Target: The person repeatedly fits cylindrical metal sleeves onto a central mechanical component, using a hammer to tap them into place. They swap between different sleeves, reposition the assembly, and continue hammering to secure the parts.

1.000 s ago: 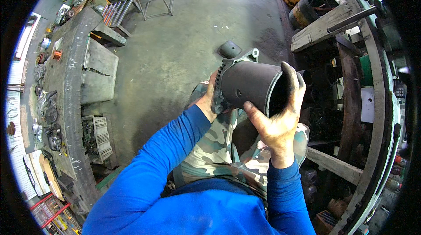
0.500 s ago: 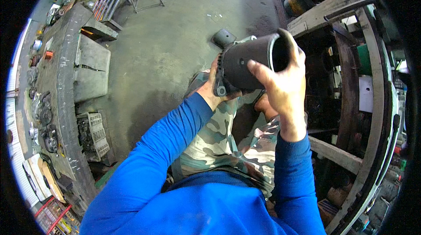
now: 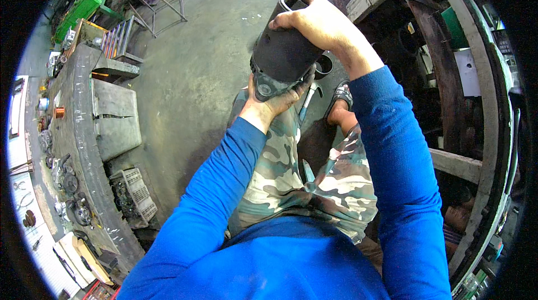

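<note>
A black cylindrical motor housing [image 3: 283, 56] is held up over my knees, tilted, its open end pointing up and away from me. My left hand [image 3: 272, 107] cups its lower flanged end from below, fingers wrapped round the dark end piece with a bolt lug. At the far end my right hand [image 3: 328, 25] grips the rim, thumb on the outer wall and fingers curled over the edge. Beyond my lap, a hammer [image 3: 309, 100] with a blue handle shows beside a black round ring-shaped part [image 3: 323, 67], partly hidden by the housing and hand.
On the left runs a worn workbench [image 3: 92, 149] with metal parts and a copper wire spool [image 3: 59, 112]. Below it are a grey bin [image 3: 117, 118] and a crate of parts [image 3: 134, 193]. A wooden rack [image 3: 493, 115] stands close on my right. A metal-legged stool [image 3: 168, 8] is ahead.
The housing has swung from lying sideways to steeply upright, its open end now up and away. My right hand has risen with the rim. The view has shifted, bringing the hammer into sight.
</note>
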`<state>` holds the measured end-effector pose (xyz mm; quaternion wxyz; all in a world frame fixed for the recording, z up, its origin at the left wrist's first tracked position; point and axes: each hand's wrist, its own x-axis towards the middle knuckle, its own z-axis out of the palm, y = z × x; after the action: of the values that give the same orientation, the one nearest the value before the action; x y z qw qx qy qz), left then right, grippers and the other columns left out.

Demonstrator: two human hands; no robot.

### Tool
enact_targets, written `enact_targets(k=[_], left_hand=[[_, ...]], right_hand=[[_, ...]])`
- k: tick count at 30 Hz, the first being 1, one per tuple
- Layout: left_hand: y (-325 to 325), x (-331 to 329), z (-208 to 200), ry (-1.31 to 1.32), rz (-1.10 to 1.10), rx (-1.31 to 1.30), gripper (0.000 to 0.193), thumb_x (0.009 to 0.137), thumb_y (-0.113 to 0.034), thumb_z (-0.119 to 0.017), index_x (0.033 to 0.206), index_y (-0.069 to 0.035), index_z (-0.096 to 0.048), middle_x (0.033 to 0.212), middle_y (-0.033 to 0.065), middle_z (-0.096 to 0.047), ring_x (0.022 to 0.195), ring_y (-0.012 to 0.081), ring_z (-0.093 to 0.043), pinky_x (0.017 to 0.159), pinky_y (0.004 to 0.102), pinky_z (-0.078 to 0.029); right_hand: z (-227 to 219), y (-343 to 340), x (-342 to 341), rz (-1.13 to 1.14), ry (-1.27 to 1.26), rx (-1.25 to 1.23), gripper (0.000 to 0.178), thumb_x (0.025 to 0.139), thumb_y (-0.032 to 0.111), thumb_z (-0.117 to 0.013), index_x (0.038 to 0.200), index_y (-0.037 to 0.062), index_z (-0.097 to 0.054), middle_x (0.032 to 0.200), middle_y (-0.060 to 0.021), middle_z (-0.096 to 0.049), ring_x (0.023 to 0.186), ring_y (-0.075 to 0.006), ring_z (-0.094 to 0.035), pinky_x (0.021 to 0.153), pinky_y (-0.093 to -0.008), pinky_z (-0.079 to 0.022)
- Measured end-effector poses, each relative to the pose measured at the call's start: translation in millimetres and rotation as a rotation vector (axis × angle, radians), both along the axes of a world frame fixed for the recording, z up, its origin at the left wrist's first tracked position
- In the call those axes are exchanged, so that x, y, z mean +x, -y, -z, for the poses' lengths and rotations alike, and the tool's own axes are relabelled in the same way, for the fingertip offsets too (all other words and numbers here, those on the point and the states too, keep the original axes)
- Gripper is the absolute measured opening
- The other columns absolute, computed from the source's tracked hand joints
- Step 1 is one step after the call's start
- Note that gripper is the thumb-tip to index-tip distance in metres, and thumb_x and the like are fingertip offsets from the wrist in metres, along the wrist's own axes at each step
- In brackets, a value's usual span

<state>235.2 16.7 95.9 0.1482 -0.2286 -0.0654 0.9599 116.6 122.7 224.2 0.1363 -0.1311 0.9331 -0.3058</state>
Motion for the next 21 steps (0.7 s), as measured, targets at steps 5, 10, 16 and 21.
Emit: enact_targets(k=[5, 10, 16, 21], left_hand=[[2, 0, 8, 0.034, -0.008, -0.014, 0.053, 0.109, -0.049, -0.039, 0.147, -0.017, -0.058, 0.142, 0.0174, -0.065, 0.125, 0.0426, -0.065, 0.106, 0.0632, -0.055], [3, -1, 8, -0.187, 0.059, 0.003, 0.058, 0.105, -0.055, -0.039, 0.152, -0.023, -0.049, 0.152, 0.0162, -0.055, 0.138, 0.0401, -0.056, 0.111, 0.0637, -0.050], [5, 18, -13, -0.548, 0.081, -0.139, 0.076, 0.107, -0.063, -0.037, 0.165, -0.014, -0.033, 0.168, 0.0152, -0.038, 0.153, 0.0338, -0.041, 0.128, 0.0516, -0.033], [21, 42, -21, -0.165, 0.299, 0.118, 0.068, 0.107, -0.057, -0.045, 0.159, -0.014, -0.042, 0.163, 0.0106, -0.043, 0.149, 0.0253, -0.042, 0.127, 0.0397, -0.032]], right_hand=[[-4, 1, 3, -0.001, 0.023, -0.006, 0.094, 0.067, 0.060, -0.080, 0.148, 0.0154, -0.062, 0.140, -0.0264, -0.065, 0.131, -0.0420, -0.063, 0.112, -0.0457, -0.050], [-25, -3, 57, 0.158, -0.171, 0.064, 0.095, 0.067, 0.052, -0.080, 0.152, 0.0189, -0.056, 0.141, -0.0288, -0.056, 0.129, -0.0457, -0.059, 0.109, -0.0503, -0.051], [-39, -5, 157, 0.142, -0.633, -0.050, 0.105, 0.060, 0.042, -0.087, 0.153, 0.0115, -0.049, 0.141, -0.0294, -0.049, 0.125, -0.0496, -0.052, 0.108, -0.0572, -0.045], [-33, -2, 203, 0.159, -0.717, -0.151, 0.098, 0.058, 0.040, -0.091, 0.147, 0.0157, -0.057, 0.145, -0.0320, -0.044, 0.121, -0.0515, -0.049, 0.101, -0.0596, -0.044]])
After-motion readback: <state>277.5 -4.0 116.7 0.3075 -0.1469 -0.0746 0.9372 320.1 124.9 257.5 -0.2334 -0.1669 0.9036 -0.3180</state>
